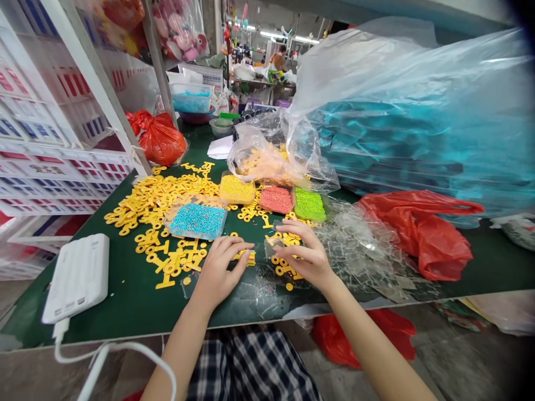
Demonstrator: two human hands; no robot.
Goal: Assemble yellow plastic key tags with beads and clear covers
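A worker's two bare hands meet over a dark green bench spread with small craft parts. The left hand curves in a narrow gap around a small yellow, red and green striped piece near the bench's front edge; whether thumb and finger actually grip it cannot be told. The right hand sits just beside, fingers spread wide, their tips by a small clear plastic piece; a firm hold there cannot be made out either. The step in hand appears to be close fingertip work on the striped piece, and the next move would seem to call for a light, steady pinch.

Behind the hands stand four clear plastic trays: one of blue beads flecked with other colours, nearest the left hand, then one each of yellow beads, coral-red beads and bright green beads. A crumpled clear plastic bag behind them holds yellow-orange pieces. Loose yellow plastic ring-ended T-shaped parts are heaped at left, and flat clear plastic pieces at right, before a large clear bag with blue contents.
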